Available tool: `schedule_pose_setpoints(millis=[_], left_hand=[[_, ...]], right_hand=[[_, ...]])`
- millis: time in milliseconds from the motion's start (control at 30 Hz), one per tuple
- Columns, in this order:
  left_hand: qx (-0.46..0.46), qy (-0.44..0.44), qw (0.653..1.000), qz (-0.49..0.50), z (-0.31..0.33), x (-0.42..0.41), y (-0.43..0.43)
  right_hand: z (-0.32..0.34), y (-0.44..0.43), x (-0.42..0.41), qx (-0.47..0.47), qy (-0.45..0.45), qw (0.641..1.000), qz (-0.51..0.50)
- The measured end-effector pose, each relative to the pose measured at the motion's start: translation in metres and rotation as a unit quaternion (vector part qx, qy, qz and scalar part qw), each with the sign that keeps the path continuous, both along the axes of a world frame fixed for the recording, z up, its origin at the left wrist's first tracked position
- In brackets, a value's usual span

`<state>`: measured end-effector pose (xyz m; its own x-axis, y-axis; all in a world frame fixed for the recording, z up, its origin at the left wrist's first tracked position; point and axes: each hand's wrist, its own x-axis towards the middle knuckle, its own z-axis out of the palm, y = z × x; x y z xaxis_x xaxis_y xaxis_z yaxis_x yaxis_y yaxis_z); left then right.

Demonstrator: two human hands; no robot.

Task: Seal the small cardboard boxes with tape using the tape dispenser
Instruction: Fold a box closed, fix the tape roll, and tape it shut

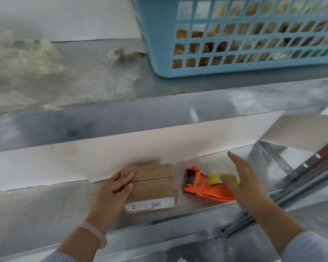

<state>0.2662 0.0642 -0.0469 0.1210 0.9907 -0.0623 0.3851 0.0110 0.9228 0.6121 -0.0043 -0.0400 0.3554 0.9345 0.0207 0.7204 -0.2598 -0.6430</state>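
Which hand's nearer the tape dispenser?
Right. The right hand is open over the roll end of the orange tape dispenser; the left hand holds the small cardboard box beside it.

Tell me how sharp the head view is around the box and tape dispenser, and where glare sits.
Head view: cardboard box and orange tape dispenser are fairly sharp; head view: right hand slightly motion-smeared; head view: blue basket and upper-shelf clutter blurred; head view: soft glare on the metal shelf.

Blurry clutter, indistinct basket contents.
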Motion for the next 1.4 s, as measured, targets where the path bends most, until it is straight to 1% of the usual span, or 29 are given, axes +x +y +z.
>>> schedule_pose_setpoints(millis=[33, 100, 133, 167, 200, 300, 367, 433, 467, 533, 700, 800, 900, 933, 1000, 1033, 1067, 1100, 1133, 1167, 1200, 1233, 1267, 1300, 1333, 1400], left_hand=[[0.002, 0.004, 1.000, 0.000, 0.000, 0.004, -0.002], [0.001, -0.002, 1.000, 0.007, 0.002, 0.011, -0.005], [0.000, -0.005, 1.000, 0.012, 0.002, 0.014, -0.005], [-0.002, -0.006, 1.000, 0.017, 0.003, 0.016, -0.005], [-0.004, -0.004, 1.000, 0.022, 0.004, 0.019, -0.006], [-0.007, 0.008, 1.000, 0.029, 0.006, 0.022, -0.006], [-0.011, 0.010, 0.999, 0.035, 0.007, 0.027, -0.009], [-0.016, 0.001, 0.999, 0.044, 0.008, 0.032, -0.011], [-0.015, 0.004, 0.999, 0.045, 0.009, 0.034, -0.012], [-0.015, 0.020, 0.999, 0.041, 0.010, 0.038, -0.014], [0.003, 0.054, 0.999, 0.002, 0.009, 0.060, -0.023], [0.027, 0.094, 0.995, -0.025, 0.004, 0.079, -0.027], [0.030, 0.137, 0.990, 0.002, 0.002, 0.087, -0.029], [0.058, 0.176, 0.982, 0.022, 0.003, 0.086, -0.028], [0.175, 0.256, 0.949, 0.059, 0.010, 0.087, -0.029], [0.241, 0.275, 0.929, 0.066, 0.019, 0.088, -0.032], [0.279, 0.279, 0.917, 0.060, 0.028, 0.089, -0.036], [0.270, 0.259, 0.927, 0.040, 0.040, 0.093, -0.041], [0.207, 0.197, 0.958, 0.022, 0.055, 0.100, -0.048], [0.090, 0.107, 0.990, 0.006, 0.073, 0.110, -0.056], [-0.032, 0.016, 0.999, -0.008, 0.086, 0.120, -0.061], [-0.140, -0.057, 0.988, -0.022, 0.096, 0.128, -0.066], [-0.209, -0.102, 0.972, -0.039, 0.104, 0.135, -0.070], [-0.240, -0.123, 0.961, -0.057, 0.107, 0.138, -0.073], [-0.251, -0.143, 0.955, -0.066, 0.108, 0.139, -0.075], [-0.251, -0.188, 0.948, -0.058, 0.107, 0.138, -0.077]], right_hand=[[-0.003, -0.002, 0.016, -0.035, 0.051, 0.998, -0.017], [-0.006, -0.006, 0.039, -0.090, 0.163, 0.982, 0.003], [-0.007, -0.008, 0.044, -0.113, 0.196, 0.974, 0.028], [-0.010, -0.012, 0.046, -0.126, 0.203, 0.969, 0.057], [-0.012, -0.017, 0.047, -0.131, 0.187, 0.970, 0.078], [-0.027, -0.023, 0.046, -0.096, 0.123, 0.983, 0.095], [-0.032, -0.025, 0.046, -0.074, 0.120, 0.984, 0.108], [-0.030, -0.024, 0.045, -0.078, 0.108, 0.984, 0.117], [-0.027, -0.025, 0.044, -0.084, 0.100, 0.984, 0.125], [-0.021, -0.027, 0.044, -0.065, 0.104, 0.984, 0.128], [0.001, -0.039, 0.058, 0.040, 0.130, 0.988, 0.067], [0.019, -0.044, 0.064, 0.132, 0.091, 0.986, 0.043], [0.032, -0.046, 0.056, 0.228, 0.073, 0.969, 0.063], [0.037, -0.047, 0.051, 0.249, 0.063, 0.964, 0.072], [0.044, -0.047, 0.038, 0.267, 0.014, 0.959, 0.091], [0.044, -0.047, 0.032, 0.283, -0.016, 0.953, 0.105], [0.042, -0.047, 0.026, 0.304, -0.046, 0.944, 0.122], [0.038, -0.047, 0.021, 0.324, -0.070, 0.933, 0.140], [0.037, -0.047, 0.015, 0.339, -0.088, 0.924, 0.153], [0.035, -0.047, 0.010, 0.349, -0.100, 0.918, 0.160], [0.034, -0.047, 0.005, 0.357, -0.110, 0.913, 0.164], [0.032, -0.046, 0.000, 0.365, -0.118, 0.908, 0.166], [0.031, -0.046, -0.005, 0.374, -0.129, 0.903, 0.171], [0.030, -0.046, -0.011, 0.383, -0.140, 0.895, 0.179], [0.030, -0.046, -0.015, 0.390, -0.150, 0.888, 0.189], [0.030, -0.043, -0.020, 0.391, -0.166, 0.881, 0.210]])
